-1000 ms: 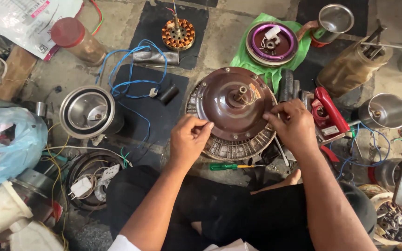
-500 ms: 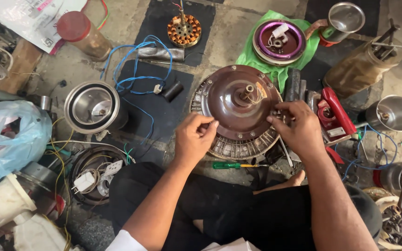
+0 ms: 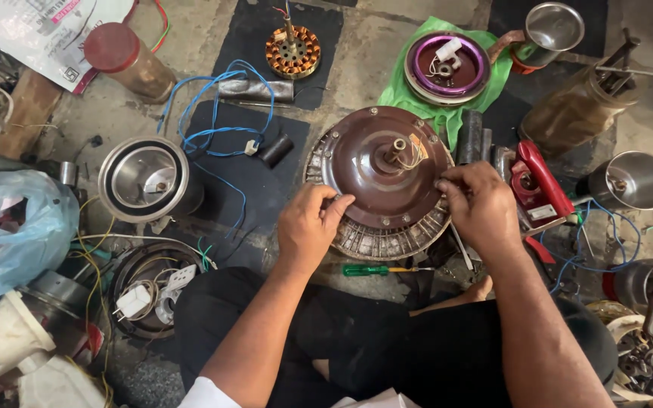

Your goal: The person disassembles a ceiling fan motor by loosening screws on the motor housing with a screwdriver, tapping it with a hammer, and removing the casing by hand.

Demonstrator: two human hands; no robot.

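At the centre of the frame, the left hand [image 3: 307, 227] and right hand [image 3: 478, 204] each pinched the brown fan motor [image 3: 379, 177] at its rim, steadying it flat on the floor [image 3: 357, 68] above a green screwdriver [image 3: 376, 270].

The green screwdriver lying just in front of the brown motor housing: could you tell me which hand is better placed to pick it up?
Probably the left hand: it rests on the brown motor housing just above the green screwdriver handle; the right hand is farther.
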